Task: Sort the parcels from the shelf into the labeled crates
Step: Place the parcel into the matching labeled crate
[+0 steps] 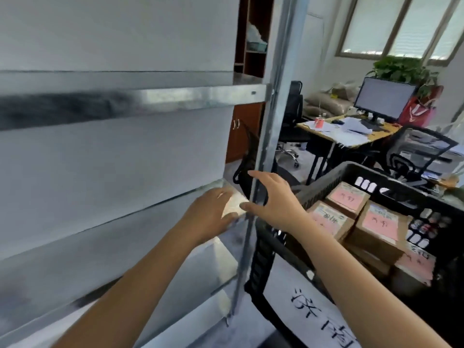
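Note:
My left hand (211, 214) reaches to the right end of the metal shelf (175, 96) and lies against a pale, blurred thing (234, 205) on the shelf's edge. Whether it grips that thing cannot be told. My right hand (273, 199) hovers beside it at the shelf's upright post (266, 136), thumb and fingers spread wide, holding nothing. To the right stands a black crate (324, 182) holding several brown cardboard parcels (376, 229) with pink labels. A white sheet with handwritten characters (316, 312) hangs on the crate's front.
The shelf boards are smeared by motion blur. Behind the crate stand a desk (351, 136) with papers and a monitor (384, 99), two black office chairs (414, 156) and a brown cabinet (243, 131).

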